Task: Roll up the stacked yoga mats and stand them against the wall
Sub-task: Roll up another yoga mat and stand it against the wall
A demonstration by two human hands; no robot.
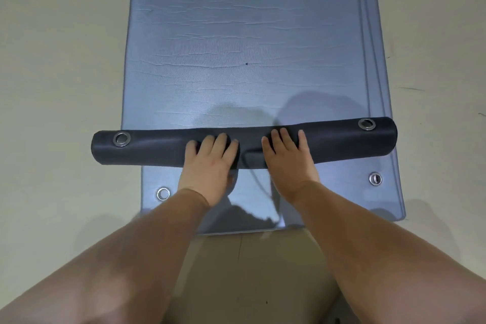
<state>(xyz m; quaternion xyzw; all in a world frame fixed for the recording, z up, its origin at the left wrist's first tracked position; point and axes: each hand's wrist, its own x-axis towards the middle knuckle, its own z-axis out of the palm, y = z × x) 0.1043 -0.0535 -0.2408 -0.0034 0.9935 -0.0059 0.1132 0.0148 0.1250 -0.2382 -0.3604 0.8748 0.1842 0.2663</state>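
The head view was filled at its near edge by two bare forearms reaching forward over a pale floor (60, 66). Just beyond them lay the near end of the lower mats (342, 192), blue-grey and flat, with a metal eyelet (163, 193) at the left corner and another (375, 178) at the right. The left hand (210, 160) and the right hand (288, 158) were laid palm-down, side by side but apart, on the rolled end of the top mat (334, 142), whose dark underside was turned outward. The fingers (219, 139) were spread and curled over the crest of the roll rather than closed around it; the roll was pressed, not clasped. Two eyelets were seen on the roll, one (121, 138) near its left end and one (366, 124) near its right. Beyond the roll, the unrolled stretch of the top mat (244, 34) was spread flat toward the far edge, creased across, with the edges of the stacked mats beneath (373, 34) exposed along its right side.
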